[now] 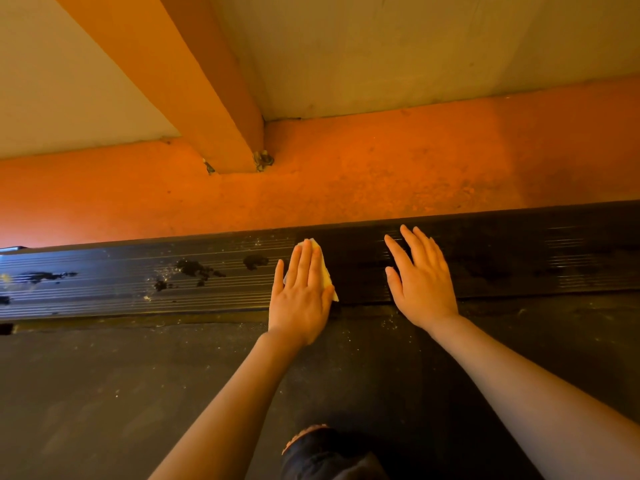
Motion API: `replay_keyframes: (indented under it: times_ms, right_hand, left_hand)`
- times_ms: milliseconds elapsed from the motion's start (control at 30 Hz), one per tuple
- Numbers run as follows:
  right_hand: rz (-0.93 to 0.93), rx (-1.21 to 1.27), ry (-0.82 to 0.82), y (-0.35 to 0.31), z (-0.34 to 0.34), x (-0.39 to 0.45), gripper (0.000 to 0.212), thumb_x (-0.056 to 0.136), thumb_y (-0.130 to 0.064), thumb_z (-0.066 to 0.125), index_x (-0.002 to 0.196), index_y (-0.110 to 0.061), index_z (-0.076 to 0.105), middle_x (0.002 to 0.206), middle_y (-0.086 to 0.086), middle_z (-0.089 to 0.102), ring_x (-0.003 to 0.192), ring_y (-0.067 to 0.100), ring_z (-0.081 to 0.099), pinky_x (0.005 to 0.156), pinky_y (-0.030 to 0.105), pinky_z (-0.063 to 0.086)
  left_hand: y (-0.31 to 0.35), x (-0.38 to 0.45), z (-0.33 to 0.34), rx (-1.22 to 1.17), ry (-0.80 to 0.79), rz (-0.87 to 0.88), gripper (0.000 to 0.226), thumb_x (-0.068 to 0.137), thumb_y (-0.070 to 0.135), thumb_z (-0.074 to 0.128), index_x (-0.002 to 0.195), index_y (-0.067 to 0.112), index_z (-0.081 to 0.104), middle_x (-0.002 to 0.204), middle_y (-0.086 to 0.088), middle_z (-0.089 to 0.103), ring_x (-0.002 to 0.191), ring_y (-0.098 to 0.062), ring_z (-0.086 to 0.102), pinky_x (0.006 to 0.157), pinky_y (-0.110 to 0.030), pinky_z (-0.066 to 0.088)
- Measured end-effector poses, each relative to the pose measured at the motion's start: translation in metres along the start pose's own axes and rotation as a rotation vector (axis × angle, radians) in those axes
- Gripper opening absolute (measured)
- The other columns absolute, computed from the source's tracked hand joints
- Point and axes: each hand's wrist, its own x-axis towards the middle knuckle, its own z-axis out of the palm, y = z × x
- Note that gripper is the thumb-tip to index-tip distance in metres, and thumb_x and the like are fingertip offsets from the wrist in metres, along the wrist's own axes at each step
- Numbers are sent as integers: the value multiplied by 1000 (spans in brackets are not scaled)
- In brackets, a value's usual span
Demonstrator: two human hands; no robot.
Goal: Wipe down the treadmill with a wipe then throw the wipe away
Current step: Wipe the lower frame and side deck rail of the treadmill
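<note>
Below my knee (311,445), the belt; beyond, my left hand (299,292) presses the wipe (323,268) flat, fingers straight, on the side rail (138,271) running left-right. Stains lie leftward; right hand (420,282) rests flat.

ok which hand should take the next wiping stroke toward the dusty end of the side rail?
Left hand: it already presses the wipe, beside the dusty stretch. The right hand lies bare.
</note>
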Motion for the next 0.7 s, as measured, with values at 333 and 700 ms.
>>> replay_keyframes:
  times_ms: [333, 700]
  right_hand:
    - [5, -1, -6, -1, 0, 0, 56, 99, -39, 36, 149, -17, 43, 157, 15, 35, 147, 34, 28, 117, 48, 22]
    - [0, 13, -5, -1, -1, 0, 55, 99, -39, 36, 149, -17, 43, 158, 15, 34, 148, 34, 27, 118, 49, 23]
  left_hand:
    - [2, -8, 0, -41, 14, -50, 69, 99, 53, 2, 151, 16, -23, 161, -6, -25, 148, -22, -25, 115, -38, -21]
    - [-20, 20, -13, -55, 37, -131, 70, 106, 46, 18, 155, 12, -19, 164, -7, -21, 150, -22, -21, 121, -40, -13]
